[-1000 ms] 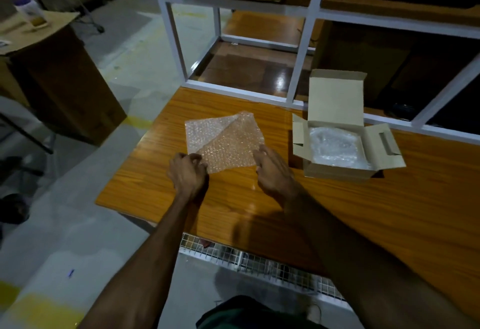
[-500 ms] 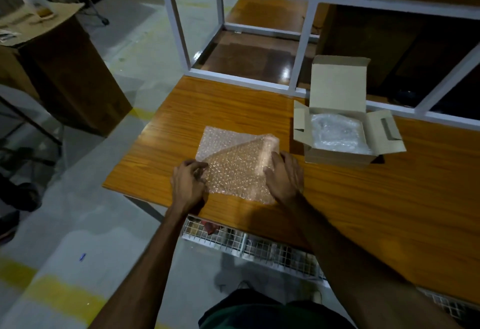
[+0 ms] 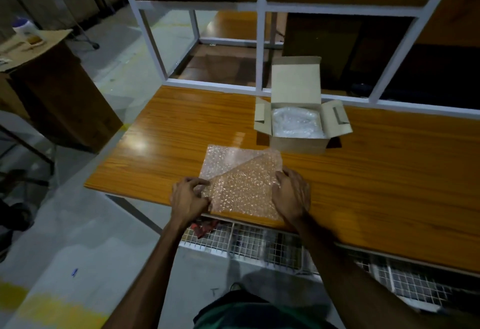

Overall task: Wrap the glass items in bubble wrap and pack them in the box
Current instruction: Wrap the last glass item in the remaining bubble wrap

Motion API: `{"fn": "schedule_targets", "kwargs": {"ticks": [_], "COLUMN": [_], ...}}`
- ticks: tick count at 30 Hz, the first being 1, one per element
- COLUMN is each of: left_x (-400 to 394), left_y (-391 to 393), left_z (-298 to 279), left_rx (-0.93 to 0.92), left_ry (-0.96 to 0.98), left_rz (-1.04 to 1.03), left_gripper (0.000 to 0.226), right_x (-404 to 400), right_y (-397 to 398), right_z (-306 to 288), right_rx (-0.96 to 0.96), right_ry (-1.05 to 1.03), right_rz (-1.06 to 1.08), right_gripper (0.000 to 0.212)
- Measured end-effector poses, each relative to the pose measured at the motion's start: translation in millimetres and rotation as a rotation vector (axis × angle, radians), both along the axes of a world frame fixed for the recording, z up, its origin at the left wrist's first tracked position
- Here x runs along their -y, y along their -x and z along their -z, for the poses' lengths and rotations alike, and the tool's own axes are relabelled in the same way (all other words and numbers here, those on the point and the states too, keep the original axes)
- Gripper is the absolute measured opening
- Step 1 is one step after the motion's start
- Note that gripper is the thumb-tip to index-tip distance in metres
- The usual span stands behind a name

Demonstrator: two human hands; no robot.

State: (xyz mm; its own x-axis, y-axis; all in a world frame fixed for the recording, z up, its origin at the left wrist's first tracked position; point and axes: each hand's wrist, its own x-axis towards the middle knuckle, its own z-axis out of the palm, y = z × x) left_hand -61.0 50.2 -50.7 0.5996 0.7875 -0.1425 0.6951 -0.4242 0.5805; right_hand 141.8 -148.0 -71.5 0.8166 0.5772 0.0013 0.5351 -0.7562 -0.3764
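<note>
A square sheet of bubble wrap [image 3: 241,180] lies flat at the near edge of the orange wooden table [image 3: 389,185], one corner folded over along a diagonal. My left hand [image 3: 188,198] pinches its near left corner. My right hand [image 3: 292,196] rests curled over its right edge. No bare glass item shows under the sheet. Behind it stands a small open cardboard box [image 3: 298,141], flaps out, with a bubble-wrapped bundle [image 3: 296,123] inside.
A white metal shelf frame [image 3: 262,43] rises along the table's far edge. A wire mesh tray [image 3: 259,243] hangs below the near edge. A large cardboard carton [image 3: 52,89] with a bottle [image 3: 26,31] on top stands on the floor at left.
The bubble wrap has slid toward the table's near edge with both hands on it. The lifted right edge from half a second ago now lies flatter.
</note>
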Motion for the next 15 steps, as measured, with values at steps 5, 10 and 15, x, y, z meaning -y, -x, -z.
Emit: {"fn": "schedule_targets", "kwargs": {"ticks": [5, 10, 15], "left_x": [42, 90, 113], "left_y": [-24, -59, -84], "left_z": [12, 21, 8], "left_rx": [0.084, 0.180, 0.008], "left_ry": [0.018, -0.114, -0.031], "left_rz": [-0.021, -0.048, -0.181], "left_gripper": [0.027, 0.031, 0.047], "right_x": [63, 114, 136], "right_y": [-20, -34, -39], "right_z": [-5, -6, -6], "right_rx": [-0.002, -0.004, -0.029], "right_ry": [-0.009, 0.004, -0.029], "right_rz": [0.052, 0.048, 0.055], "right_gripper": [0.041, 0.042, 0.040]}}
